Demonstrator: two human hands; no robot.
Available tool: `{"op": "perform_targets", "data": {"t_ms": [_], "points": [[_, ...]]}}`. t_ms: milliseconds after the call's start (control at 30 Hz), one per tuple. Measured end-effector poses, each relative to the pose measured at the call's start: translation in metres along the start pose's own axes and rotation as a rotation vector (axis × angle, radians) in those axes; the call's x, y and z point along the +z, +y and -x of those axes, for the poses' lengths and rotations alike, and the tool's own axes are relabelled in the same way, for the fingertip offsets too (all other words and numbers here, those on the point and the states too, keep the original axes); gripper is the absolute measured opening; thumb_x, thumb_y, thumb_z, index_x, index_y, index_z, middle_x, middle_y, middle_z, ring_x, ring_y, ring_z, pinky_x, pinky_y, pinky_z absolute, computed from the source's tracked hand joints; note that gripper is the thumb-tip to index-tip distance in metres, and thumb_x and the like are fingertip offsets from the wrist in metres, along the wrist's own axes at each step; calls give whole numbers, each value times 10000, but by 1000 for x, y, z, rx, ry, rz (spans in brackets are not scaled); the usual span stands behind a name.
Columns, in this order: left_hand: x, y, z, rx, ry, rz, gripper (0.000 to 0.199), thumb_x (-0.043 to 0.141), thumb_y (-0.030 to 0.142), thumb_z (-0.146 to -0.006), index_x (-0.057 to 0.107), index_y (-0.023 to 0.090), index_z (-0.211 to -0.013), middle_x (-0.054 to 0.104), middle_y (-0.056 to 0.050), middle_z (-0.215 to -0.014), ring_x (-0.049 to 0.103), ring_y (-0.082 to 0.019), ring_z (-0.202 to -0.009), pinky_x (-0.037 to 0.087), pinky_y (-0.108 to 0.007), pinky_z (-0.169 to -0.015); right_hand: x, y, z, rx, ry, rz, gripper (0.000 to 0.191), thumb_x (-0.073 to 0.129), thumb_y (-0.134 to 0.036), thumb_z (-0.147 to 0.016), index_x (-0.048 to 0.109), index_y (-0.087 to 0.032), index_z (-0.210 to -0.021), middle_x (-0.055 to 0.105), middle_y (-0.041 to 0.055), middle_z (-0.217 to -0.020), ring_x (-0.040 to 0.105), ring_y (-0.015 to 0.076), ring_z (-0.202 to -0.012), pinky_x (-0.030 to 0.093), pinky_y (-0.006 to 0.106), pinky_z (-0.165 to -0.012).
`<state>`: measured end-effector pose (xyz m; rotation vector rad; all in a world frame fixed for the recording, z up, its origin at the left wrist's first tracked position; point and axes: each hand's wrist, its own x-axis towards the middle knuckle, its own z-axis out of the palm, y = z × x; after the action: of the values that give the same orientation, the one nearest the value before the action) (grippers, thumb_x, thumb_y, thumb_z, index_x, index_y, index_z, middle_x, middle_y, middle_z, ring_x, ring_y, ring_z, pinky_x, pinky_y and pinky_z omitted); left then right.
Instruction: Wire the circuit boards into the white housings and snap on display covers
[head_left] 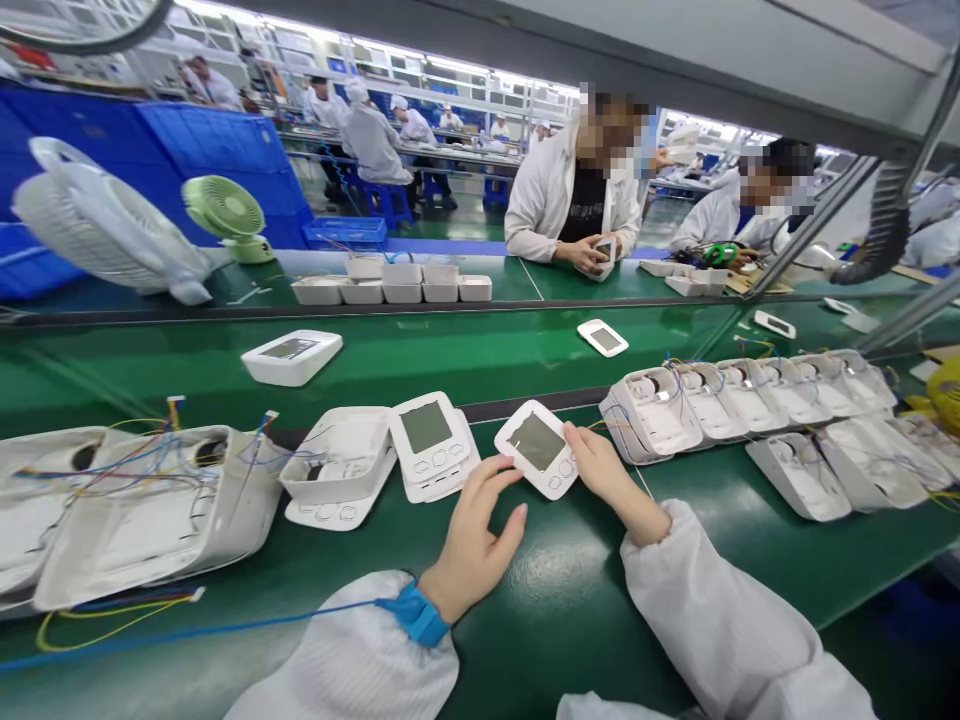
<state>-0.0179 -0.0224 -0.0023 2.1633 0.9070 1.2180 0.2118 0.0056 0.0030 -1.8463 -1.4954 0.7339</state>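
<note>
A white front cover with a grey display window and button cutouts (541,450) is gripped at its right edge by my right hand (600,468). My left hand (480,535), wearing a blue wrist strap (420,612), has its fingers apart, and its fingertips come close to the cover's lower left edge; I cannot tell if they touch. Left of it lies a stack of similar covers (429,440), the top one showing its grey screen. Beside that stack, an open white housing (341,455) rests on another cover.
Open white housings with coloured wires stand at the left (165,510) and in rows at the right (660,410). A green conveyor belt (435,350) carries a white device (292,357) and a cover (602,338). A co-worker (577,200) sits opposite, with fans (229,210) to the left.
</note>
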Motion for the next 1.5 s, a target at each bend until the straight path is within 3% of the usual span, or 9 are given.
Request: {"op": "perform_targets", "data": {"t_ms": [133,267,433,667,833,967,1133,1300,1500], "points": [[-1,3,-2,0,-60,75,228,512,170,-901,606,207,-1106,610,-107,-1194,598,-221,-1128,521,-404,-967,3,4,-11,26,-40,-79,513,354,-628,-956,514,-195,-732,583,-4,-537,508,121,-347,360,231,-388],[-1,5,-2,-27,-115,113,193,505,174,-897,627,192,-1046,622,-114,-1165,614,-219,-1097,530,-397,-946,18,-6,-35,8,32,-198,538,318,-620,-966,559,-165,-811,623,32,-573,587,139,-426,402,220,-410],[-1,4,-2,-40,-139,140,190,503,160,-882,639,185,-1013,629,-113,-1141,623,-212,-1073,533,-395,-938,49,-27,-82,-82,121,-271,340,409,-397,-972,608,-150,-1095,704,67,-851,685,142,-663,532,244,-615],[2,2,-4,-64,-174,198,173,525,141,-858,660,178,-961,664,-91,-1063,645,-191,-1011,540,-354,-908,59,-39,-133,-105,255,-66,328,520,-283,-855,657,-143,-1118,710,92,-1010,664,202,-913,514,342,-891],[4,0,-5,-61,-188,213,160,526,134,-850,663,179,-920,679,-89,-1016,650,-190,-959,547,-344,-866,37,-42,-181,-11,456,136,559,518,-182,-806,475,-83,-1354,458,171,-1439,389,246,-1348,287,372,-1142],[3,0,-6,-56,-195,225,154,530,131,-842,661,180,-905,683,-91,-985,650,-191,-924,552,-337,-827,21,-25,-200,171,560,251,707,557,-187,-780,337,-67,-1442,257,234,-1543,202,342,-1429,212,524,-1148],[3,1,-7,-47,-195,238,150,526,135,-848,660,181,-899,684,-96,-987,646,-191,-920,551,-342,-833,18,-9,-204,279,565,275,477,515,-285,-875,492,-94,-1312,429,261,-1407,327,389,-1345,235,609,-1077],[5,0,-7,-67,-189,256,156,516,149,-860,659,185,-910,681,-90,-976,640,-193,-929,542,-350,-848,19,-25,-194,131,502,173,335,370,-342,-973,599,-130,-1096,643,189,-1063,572,305,-1070,399,475,-945],[4,-3,-8,-225,-126,279,145,504,173,-881,642,186,-922,665,-60,-937,628,-153,-821,528,-286,-728,48,-34,-110,-136,448,-72,438,218,-460,-1006,522,-206,-818,616,51,-756,576,184,-762,458,301,-758]]}}
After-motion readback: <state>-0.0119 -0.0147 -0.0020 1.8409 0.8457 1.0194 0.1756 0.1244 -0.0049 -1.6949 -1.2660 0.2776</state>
